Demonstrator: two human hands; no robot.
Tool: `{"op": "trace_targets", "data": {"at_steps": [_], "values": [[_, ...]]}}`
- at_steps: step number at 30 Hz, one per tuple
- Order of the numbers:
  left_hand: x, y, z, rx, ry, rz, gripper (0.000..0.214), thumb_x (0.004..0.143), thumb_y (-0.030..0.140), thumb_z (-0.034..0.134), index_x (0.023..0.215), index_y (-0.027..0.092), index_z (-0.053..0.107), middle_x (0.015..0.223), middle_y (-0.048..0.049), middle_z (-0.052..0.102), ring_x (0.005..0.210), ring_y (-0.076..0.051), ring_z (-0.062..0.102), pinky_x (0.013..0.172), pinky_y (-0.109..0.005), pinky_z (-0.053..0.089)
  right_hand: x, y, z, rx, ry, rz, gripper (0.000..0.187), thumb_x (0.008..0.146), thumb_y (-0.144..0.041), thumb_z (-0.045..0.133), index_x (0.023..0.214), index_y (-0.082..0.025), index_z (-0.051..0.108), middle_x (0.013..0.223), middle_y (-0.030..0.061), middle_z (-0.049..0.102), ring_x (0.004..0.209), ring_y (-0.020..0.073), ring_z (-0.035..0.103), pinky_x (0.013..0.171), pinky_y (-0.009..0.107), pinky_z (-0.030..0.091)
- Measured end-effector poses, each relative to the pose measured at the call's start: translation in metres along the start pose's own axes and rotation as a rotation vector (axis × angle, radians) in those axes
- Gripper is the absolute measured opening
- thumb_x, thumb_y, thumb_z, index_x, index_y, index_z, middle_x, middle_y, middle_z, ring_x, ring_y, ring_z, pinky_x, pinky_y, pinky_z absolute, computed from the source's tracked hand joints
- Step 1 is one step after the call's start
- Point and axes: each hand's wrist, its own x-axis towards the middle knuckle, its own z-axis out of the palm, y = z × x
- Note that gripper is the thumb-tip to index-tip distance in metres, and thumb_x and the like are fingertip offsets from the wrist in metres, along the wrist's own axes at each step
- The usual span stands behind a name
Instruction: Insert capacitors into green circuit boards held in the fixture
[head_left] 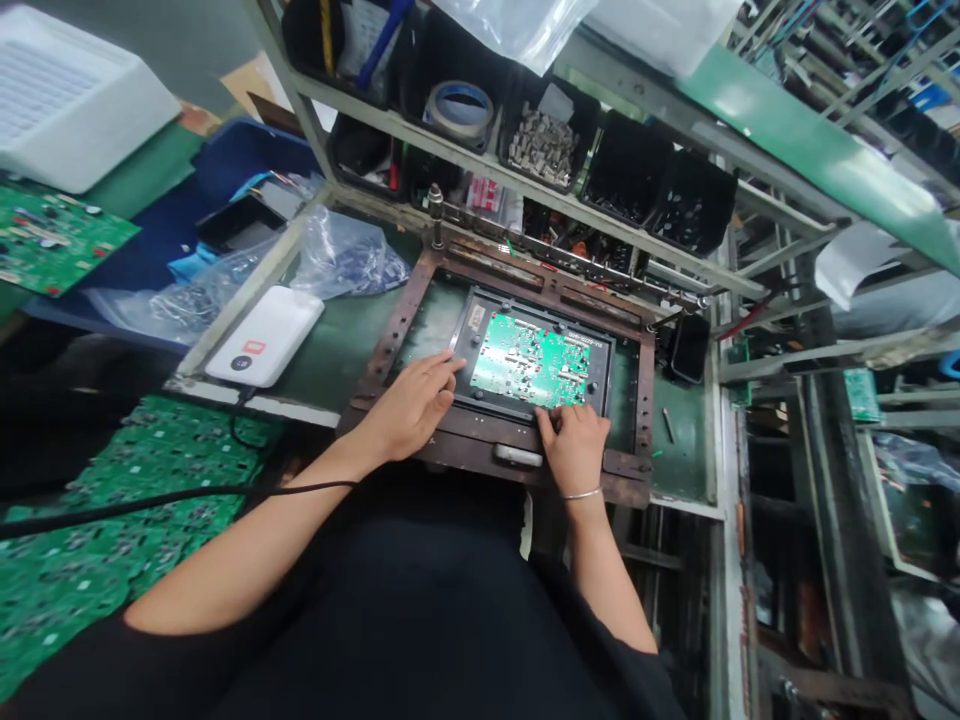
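the green circuit board lies in the black carrier, whose far-right white lettering is unreadable and near edge partly hidden by the right hand, its grip impossible to tell, the left hand unclenched at the left edge.

Black top, looks plain, though too dark to be sure. Short sleeves, same black, forearms bare. Thin silvery bangle round right wrist. Left hand and right hand ungloved.

Circuit board bright green, dark-speckled; tray black; frame reddish-brown; power bank white.
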Motion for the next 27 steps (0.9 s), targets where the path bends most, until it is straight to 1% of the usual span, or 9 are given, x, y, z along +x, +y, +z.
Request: {"op": "trace_targets", "data": {"at_steps": [4,7,9,11,15,19,23,25,27], "values": [[0.003,0.0,-0.002,0.022,-0.082,0.024,0.054,0.101,0.043,0.021,0.131,0.012,0.052,0.128,-0.0154,0.059,0.139,-0.028,0.036,0.114,-0.048,0.029,0.008,-0.014,-0.013,0.095,-0.019,-0.049,0.033,0.09,-0.051,0.059,0.09,-0.018,0.066,0.081,0.0044,0.062,0.084,0.0215,0.051,0.076,0.034,0.028],[0.006,0.0,-0.001,0.048,-0.098,0.041,0.049,0.1,0.039,0.024,0.128,0.012,0.054,0.132,-0.0142,0.058,0.139,-0.027,0.036,0.115,-0.049,0.028,0.019,-0.037,-0.016,0.188,-0.126,-0.184,0.026,0.091,-0.045,0.06,0.101,-0.022,0.067,0.089,0.0044,0.063,0.09,0.021,0.051,0.079,0.034,0.029],[0.007,-0.001,-0.001,0.067,-0.085,0.041,0.047,0.1,0.038,0.026,0.129,0.013,0.054,0.134,-0.0141,0.057,0.138,-0.027,0.036,0.115,-0.05,0.028,0.027,-0.054,-0.014,0.169,-0.187,-0.247,0.027,0.092,-0.042,0.059,0.109,-0.022,0.066,0.095,0.0061,0.063,0.093,0.0223,0.05,0.08,0.035,0.029],[0.008,-0.002,-0.001,0.077,-0.076,0.048,0.046,0.1,0.037,0.026,0.128,0.012,0.054,0.134,-0.0144,0.056,0.138,-0.027,0.036,0.115,-0.05,0.028,0.032,-0.066,-0.01,0.122,-0.24,-0.28,0.024,0.093,-0.039,0.057,0.108,-0.022,0.066,0.097,0.0078,0.064,0.095,0.0237,0.049,0.08,0.037,0.029],[0.005,-0.004,-0.006,0.079,-0.062,0.07,0.045,0.101,0.037,0.026,0.123,0.012,0.057,0.134,-0.014,0.057,0.139,-0.026,0.035,0.115,-0.049,0.027,0.034,-0.082,-0.001,0.008,-0.265,-0.265,0.026,0.096,-0.035,0.05,0.089,-0.017,0.066,0.09,0.0116,0.063,0.093,0.0266,0.049,0.08,0.04,0.03],[0.005,-0.007,-0.011,0.091,-0.057,0.057,0.044,0.101,0.037,0.025,0.118,0.013,0.058,0.134,-0.0131,0.056,0.139,-0.026,0.035,0.115,-0.048,0.026,0.031,-0.092,0.003,-0.067,-0.242,-0.204,0.033,0.097,-0.036,0.046,0.084,-0.014,0.067,0.084,0.0148,0.064,0.089,0.0286,0.05,0.079,0.042,0.03],[0.02,-0.011,-0.015,0.132,-0.014,0.044,0.041,0.101,0.039,0.029,0.11,0.013,0.059,0.13,-0.0137,0.058,0.132,-0.026,0.041,0.112,-0.045,0.031,0.034,-0.091,0.0,-0.044,-0.257,-0.165,0.039,0.096,-0.044,0.046,0.084,-0.014,0.068,0.084,0.0143,0.065,0.089,0.0282,0.051,0.079,0.041,0.03],[0.035,-0.013,-0.015,0.212,0.001,0.016,0.037,0.099,0.039,0.036,0.109,0.013,0.06,0.124,-0.0146,0.059,0.123,-0.028,0.047,0.106,-0.044,0.036,0.039,-0.085,-0.004,-0.004,-0.233,-0.171,0.039,0.096,-0.047,0.046,0.095,-0.015,0.068,0.093,0.014,0.066,0.095,0.0283,0.051,0.081,0.04,0.031],[0.051,-0.015,-0.014,0.33,-0.008,-0.022,0.035,0.096,0.038,0.043,0.112,0.012,0.06,0.114,-0.015,0.06,0.113,-0.03,0.051,0.099,-0.045,0.041,0.046,-0.079,-0.005,0.029,-0.213,-0.199,0.036,0.098,-0.038,0.042,0.116,-0.015,0.063,0.107,0.0146,0.066,0.103,0.0281,0.05,0.084,0.04,0.031]]}}
